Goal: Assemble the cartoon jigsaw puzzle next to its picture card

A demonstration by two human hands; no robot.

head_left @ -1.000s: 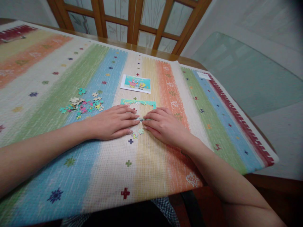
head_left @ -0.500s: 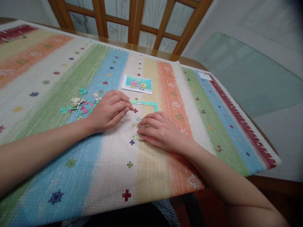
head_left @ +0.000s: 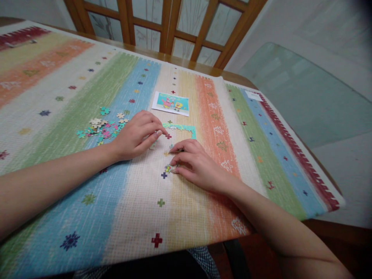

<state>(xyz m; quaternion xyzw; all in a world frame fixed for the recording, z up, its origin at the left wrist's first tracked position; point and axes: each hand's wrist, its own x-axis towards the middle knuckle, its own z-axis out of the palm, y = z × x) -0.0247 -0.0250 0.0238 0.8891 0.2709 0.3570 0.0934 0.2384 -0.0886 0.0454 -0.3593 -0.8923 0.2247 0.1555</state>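
My left hand (head_left: 141,133) hovers over or rests at the left side of a partly built jigsaw border (head_left: 186,128). Its index finger stretches forward with the thumb alongside, and no held piece shows. The border's top and right edge are visible; the hand covers much of its left part. My right hand (head_left: 197,162) is below the border, its thumb and a finger curled at the edge of a small yellow-green puzzle piece (head_left: 167,169). Its index finger is lifted apart. Left of my left hand lies a heap of loose puzzle pieces (head_left: 106,130), pink, turquoise and cream.
A printed cartoon picture card (head_left: 171,104) lies behind the border. A striped tablecloth (head_left: 139,217) covers the table, with a white paper slip (head_left: 253,95) at the far right. Wooden doors with glass panes (head_left: 151,27) stand beyond the table.
The fingers of my right hand have spread, with the index finger raised away from the others. My left hand is almost still. The whole view has shifted slightly.
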